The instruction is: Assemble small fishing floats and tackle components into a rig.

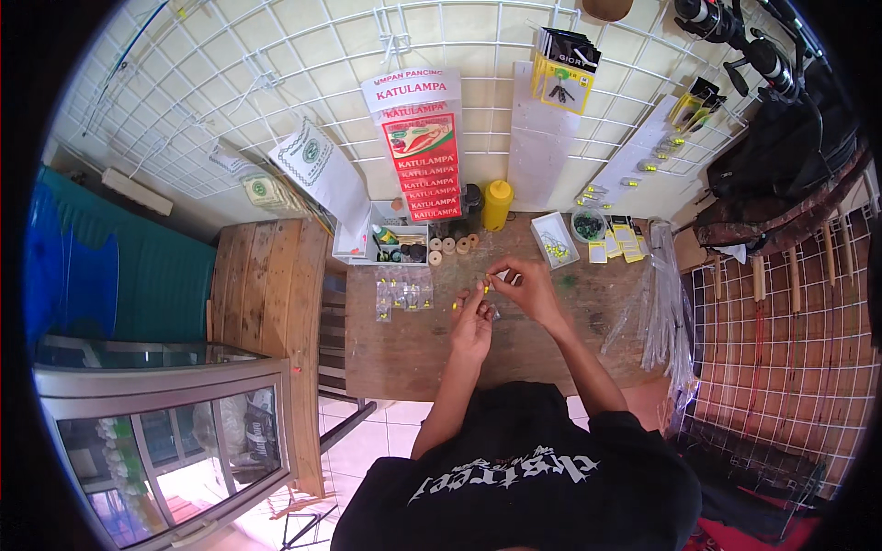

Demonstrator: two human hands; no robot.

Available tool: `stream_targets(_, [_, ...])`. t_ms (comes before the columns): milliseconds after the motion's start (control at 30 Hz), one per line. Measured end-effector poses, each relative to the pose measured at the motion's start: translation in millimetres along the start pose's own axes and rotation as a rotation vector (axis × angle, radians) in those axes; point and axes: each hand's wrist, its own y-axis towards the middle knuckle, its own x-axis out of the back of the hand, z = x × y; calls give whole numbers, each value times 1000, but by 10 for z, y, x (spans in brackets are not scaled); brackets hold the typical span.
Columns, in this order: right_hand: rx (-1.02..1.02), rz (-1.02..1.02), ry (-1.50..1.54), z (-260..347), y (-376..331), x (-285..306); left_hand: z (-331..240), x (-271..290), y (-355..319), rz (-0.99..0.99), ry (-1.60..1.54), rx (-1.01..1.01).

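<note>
Head view: both hands' grip pinched on small yellow piece (486, 287), clear packets (402, 296) just left, white tray (555, 240) beyond.

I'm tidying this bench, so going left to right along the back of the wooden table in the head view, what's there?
White open box → small round spools → yellow bottle → small white tray → round green-filled container → yellow packets.

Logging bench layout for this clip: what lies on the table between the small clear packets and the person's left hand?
In the head view, only bare wooden tabletop separates the clear packets from the left hand, apart from one tiny yellow piece lying near the fingers.
</note>
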Motion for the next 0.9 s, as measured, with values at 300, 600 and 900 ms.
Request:
stream_targets(300, [73,-24,-59,182,-156,13,97,-7,-78,-16,4,-27])
stream_targets(600, [72,35,-112,346,-258,108,124,-9,-131,-15,-5,-28])
stream_targets(900, [61,112,-51,345,-291,50,58,61,-211,-36,-40,-69])
